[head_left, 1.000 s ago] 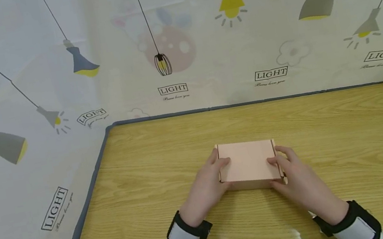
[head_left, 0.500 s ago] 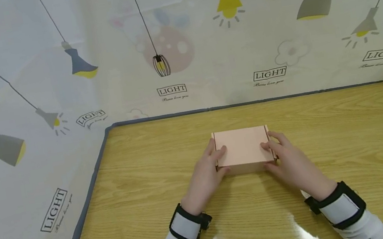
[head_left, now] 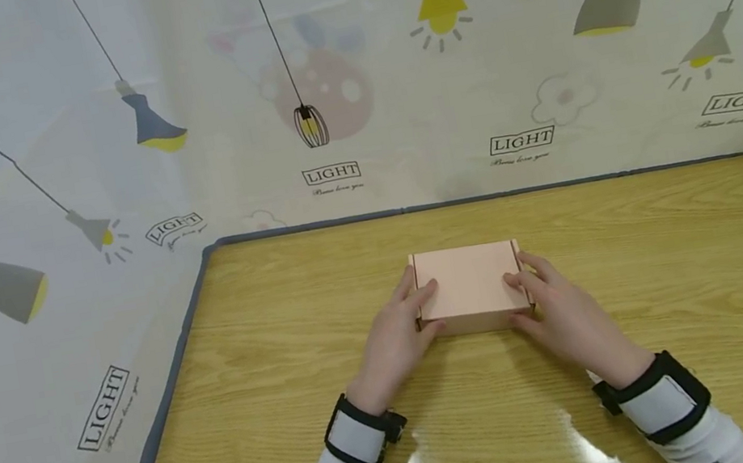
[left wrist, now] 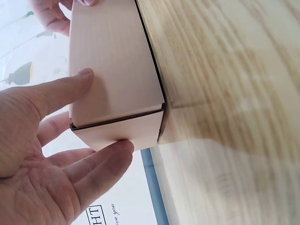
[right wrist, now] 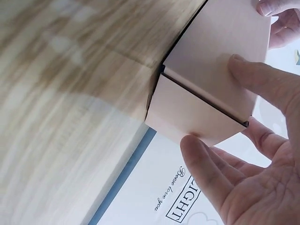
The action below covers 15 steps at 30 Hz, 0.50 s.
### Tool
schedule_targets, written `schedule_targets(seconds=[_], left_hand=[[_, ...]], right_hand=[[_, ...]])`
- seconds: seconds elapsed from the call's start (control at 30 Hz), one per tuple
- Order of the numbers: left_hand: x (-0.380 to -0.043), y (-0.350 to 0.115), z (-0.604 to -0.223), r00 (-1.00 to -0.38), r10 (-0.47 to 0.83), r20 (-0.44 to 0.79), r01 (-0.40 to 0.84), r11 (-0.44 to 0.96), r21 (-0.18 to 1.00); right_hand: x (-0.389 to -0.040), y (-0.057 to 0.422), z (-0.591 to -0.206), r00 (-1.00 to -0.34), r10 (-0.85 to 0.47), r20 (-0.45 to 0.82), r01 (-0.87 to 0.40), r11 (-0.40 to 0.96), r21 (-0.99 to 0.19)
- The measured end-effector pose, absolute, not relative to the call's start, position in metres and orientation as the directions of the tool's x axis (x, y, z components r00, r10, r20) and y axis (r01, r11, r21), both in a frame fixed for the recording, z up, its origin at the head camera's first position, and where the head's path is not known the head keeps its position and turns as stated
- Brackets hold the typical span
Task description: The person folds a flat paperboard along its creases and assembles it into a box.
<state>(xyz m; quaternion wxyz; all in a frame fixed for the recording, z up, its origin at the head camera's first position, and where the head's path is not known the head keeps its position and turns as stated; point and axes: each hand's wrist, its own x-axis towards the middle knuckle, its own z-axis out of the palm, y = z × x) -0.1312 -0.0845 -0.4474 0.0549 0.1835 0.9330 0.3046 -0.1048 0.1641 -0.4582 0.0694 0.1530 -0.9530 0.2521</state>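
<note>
A small closed cardboard box (head_left: 470, 280), pale pinkish tan, lies flat on the wooden table, its lid facing up. My left hand (head_left: 393, 342) holds its left end; in the left wrist view the thumb (left wrist: 70, 89) presses the near face and a fingertip touches the end face. At the opposite end my right hand (head_left: 568, 313) grips the box in much the same way. The right wrist view has that thumb (right wrist: 253, 72) on the near face and a finger (right wrist: 197, 152) against the end face. What the box contains is hidden.
The wooden table (head_left: 267, 314) has a dark blue edging (head_left: 340, 222) along its back and left. Behind it hangs a white sheet (head_left: 425, 108) printed with lamps and lettering. Each wrist wears a black-and-grey strap (head_left: 364, 432).
Both hands have slid the box forward, away from the body, and slightly left. It squared up with the table's back edge, mostly in the first half second; the grip looks the same.
</note>
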Motion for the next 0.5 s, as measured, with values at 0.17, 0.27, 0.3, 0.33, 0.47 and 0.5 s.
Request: schedule_targets(seconds=[0.17, 0.27, 0.3, 0.33, 0.47, 0.5], left_hand=[[-0.134, -0.088, -0.451, -0.922, 0.386, -0.004, 0.321, 0.772, 0.549], [-0.135, -0.091, -0.453, -0.918, 0.396, -0.014, 0.341, 0.807, 0.483], [-0.135, -0.091, -0.454, -0.917, 0.399, -0.020, 0.348, 0.821, 0.454], [-0.135, -0.092, -0.454, -0.915, 0.402, -0.026, 0.355, 0.834, 0.423], [-0.135, -0.096, -0.455, -0.914, 0.404, -0.039, 0.365, 0.859, 0.360], [-0.135, -0.097, -0.455, -0.915, 0.402, -0.038, 0.364, 0.862, 0.352]], right_hand=[[-0.106, 0.170, -0.463, -0.945, -0.259, 0.200, -0.323, 0.828, -0.458], [-0.106, 0.173, -0.464, -0.949, -0.259, 0.182, -0.314, 0.841, -0.441], [-0.106, 0.174, -0.464, -0.950, -0.260, 0.175, -0.311, 0.846, -0.432], [-0.106, 0.174, -0.464, -0.951, -0.260, 0.168, -0.308, 0.852, -0.424], [-0.105, 0.177, -0.463, -0.958, -0.260, 0.123, -0.287, 0.872, -0.396], [-0.105, 0.177, -0.462, -0.959, -0.260, 0.111, -0.283, 0.875, -0.393]])
